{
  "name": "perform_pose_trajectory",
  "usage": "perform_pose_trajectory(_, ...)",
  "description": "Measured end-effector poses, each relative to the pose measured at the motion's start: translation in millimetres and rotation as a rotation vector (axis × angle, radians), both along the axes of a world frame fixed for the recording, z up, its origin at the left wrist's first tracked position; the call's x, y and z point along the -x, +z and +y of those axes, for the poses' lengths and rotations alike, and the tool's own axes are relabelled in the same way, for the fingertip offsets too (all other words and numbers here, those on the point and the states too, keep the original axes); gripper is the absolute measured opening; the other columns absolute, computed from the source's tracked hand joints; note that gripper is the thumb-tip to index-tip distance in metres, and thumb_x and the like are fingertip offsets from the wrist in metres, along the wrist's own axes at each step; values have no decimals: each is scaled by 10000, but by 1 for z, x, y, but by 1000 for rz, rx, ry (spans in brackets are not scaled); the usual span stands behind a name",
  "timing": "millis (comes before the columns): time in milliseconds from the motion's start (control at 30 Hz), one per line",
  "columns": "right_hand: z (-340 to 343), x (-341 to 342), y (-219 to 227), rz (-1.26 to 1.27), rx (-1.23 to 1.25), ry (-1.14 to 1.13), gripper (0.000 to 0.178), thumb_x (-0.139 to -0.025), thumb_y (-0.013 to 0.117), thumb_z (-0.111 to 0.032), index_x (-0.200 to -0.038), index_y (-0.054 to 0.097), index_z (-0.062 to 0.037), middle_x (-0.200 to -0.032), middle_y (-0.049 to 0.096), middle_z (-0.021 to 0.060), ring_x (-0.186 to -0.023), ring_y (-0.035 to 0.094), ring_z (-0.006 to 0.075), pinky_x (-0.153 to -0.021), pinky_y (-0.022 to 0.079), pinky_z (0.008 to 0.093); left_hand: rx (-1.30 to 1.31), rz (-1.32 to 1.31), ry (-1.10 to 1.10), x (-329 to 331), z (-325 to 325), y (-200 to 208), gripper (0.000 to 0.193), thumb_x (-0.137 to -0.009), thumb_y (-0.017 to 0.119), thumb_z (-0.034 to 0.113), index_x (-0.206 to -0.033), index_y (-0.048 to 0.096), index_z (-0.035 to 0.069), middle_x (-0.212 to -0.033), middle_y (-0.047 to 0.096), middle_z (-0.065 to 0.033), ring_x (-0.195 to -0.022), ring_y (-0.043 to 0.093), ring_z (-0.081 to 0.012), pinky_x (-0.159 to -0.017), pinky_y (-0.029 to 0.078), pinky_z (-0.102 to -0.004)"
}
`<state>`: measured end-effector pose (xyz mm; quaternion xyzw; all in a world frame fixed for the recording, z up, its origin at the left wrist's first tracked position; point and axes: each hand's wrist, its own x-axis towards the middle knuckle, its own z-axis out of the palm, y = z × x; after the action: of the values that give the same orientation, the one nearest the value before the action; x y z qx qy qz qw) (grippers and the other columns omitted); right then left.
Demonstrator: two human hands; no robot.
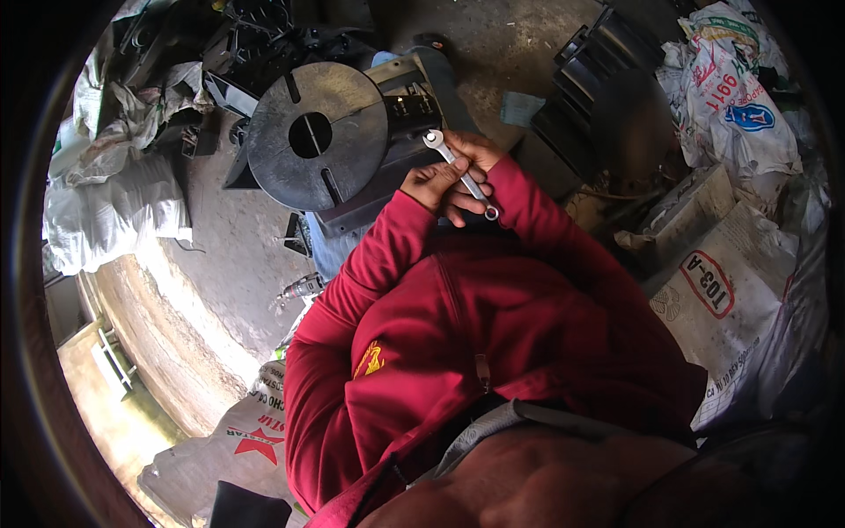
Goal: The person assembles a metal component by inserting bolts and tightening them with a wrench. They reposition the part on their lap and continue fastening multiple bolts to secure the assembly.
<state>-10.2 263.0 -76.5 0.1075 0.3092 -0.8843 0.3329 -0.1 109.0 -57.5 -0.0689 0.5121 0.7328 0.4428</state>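
A silver combination wrench (459,176) lies slantwise across my hands, its open end toward the far left and its ring end nearer my body. My left hand (429,183) is closed on the shaft, with the thumb on top and fingers showing below. Against the wrench's far right side is my right hand (478,150), its fingers curled and their tips hidden behind the tool. Just left of my hands sits a dark round metal plate (348,119) with a central hole and slots. It rests on a dark machine body (343,211).
White sacks (735,88) are heaped at the right, with another sack (731,299) nearer me. Black ribbed parts (594,57) stand at the far right. Plastic-wrapped bundles (119,216) lie at the left, and a power drill (302,288) is on the floor beside my left arm.
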Motion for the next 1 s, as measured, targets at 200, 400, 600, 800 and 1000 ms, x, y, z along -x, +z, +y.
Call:
perform_pose_trajectory(200, -2, 3, -26, 48, -35, -32, 274, -926, 556, -346, -833, 590, -91, -448, 396, -57, -309, 345, 31, -294, 272, 196, -22, -22, 72, 0, 8, 2, 483, -916, 524, 419, -1039, 590, -43, -959, 668, -191, -735, 690, -246, -427, 511, -255)
perform_pose_trajectory(400, -3, 5, -14, -21, -221, -77, 295, -838, 680, -371, -745, 546, -125, -553, 387, -69, -414, 331, 18, -365, 268, 195, 110, 94, 36, 1, -23, 9, 338, -915, 550, 356, -914, 627, 28, -743, 668, -92, -487, 568, -107, -373, 404, -211)
perform_pose_trajectory(600, -7, 7, -22, -49, -110, -113, 254, -838, 691, -323, -801, 536, -124, -549, 392, -76, -421, 319, 11, -375, 260, 181, 276, 173, -145, -2, -54, 33, 300, -923, 562, 315, -856, 633, 31, -659, 653, -73, -389, 502, -84, -376, 375, -196)
perform_pose_trajectory(800, -4, 4, -12, 42, -204, -37, 268, -872, 636, -368, -845, 567, -111, -556, 401, -76, -417, 317, 16, -373, 273, 185, 152, 109, -71, -4, -25, 12, 325, -939, 530, 329, -938, 605, 13, -770, 678, -107, -505, 617, -137, -397, 446, -214)
perform_pose_trajectory(1000, 0, 1, -36, 18, 93, 0, 244, -910, 582, -344, -857, 593, -106, -520, 446, -54, -364, 386, 31, -316, 284, 203, -19, 48, 51, 1, 5, -3, 361, -949, 500, 314, -1009, 592, -29, -947, 676, -178, -713, 693, -213, -420, 500, -238)
